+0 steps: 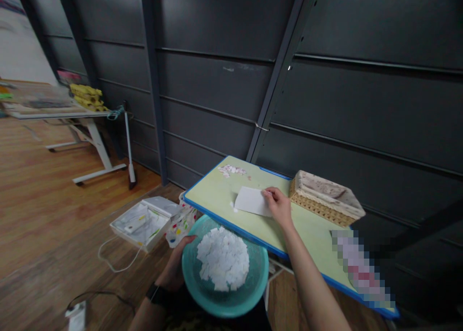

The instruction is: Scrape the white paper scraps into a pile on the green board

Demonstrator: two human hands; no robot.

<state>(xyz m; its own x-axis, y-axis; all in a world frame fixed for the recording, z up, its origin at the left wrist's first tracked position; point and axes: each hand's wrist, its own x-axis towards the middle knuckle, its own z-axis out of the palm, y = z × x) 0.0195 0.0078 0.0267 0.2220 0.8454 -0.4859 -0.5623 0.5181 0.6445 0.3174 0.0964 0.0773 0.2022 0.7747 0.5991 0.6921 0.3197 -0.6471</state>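
My left hand (183,254) grips the left rim of a teal plastic colander (261,268), which sits in front of me just below the table edge. A heap of small torn white paper pieces (222,258) lies in it. Over the pale green tabletop, my right hand (278,204) pinches the right side of a white sheet of paper (251,200) between thumb and fingers. A few white scraps (233,206) rest by the sheet's left edge. Farther back is a small pile of pinkish-white scraps (231,170).
The blue-edged table (206,188) bears a fabric-lined wicker basket (321,205) and a pixelated item (361,268) on the right. An open white box (141,222) with a cord and a power strip (76,316) are on the floor at left. A dark panelled wall (213,75) stands behind.
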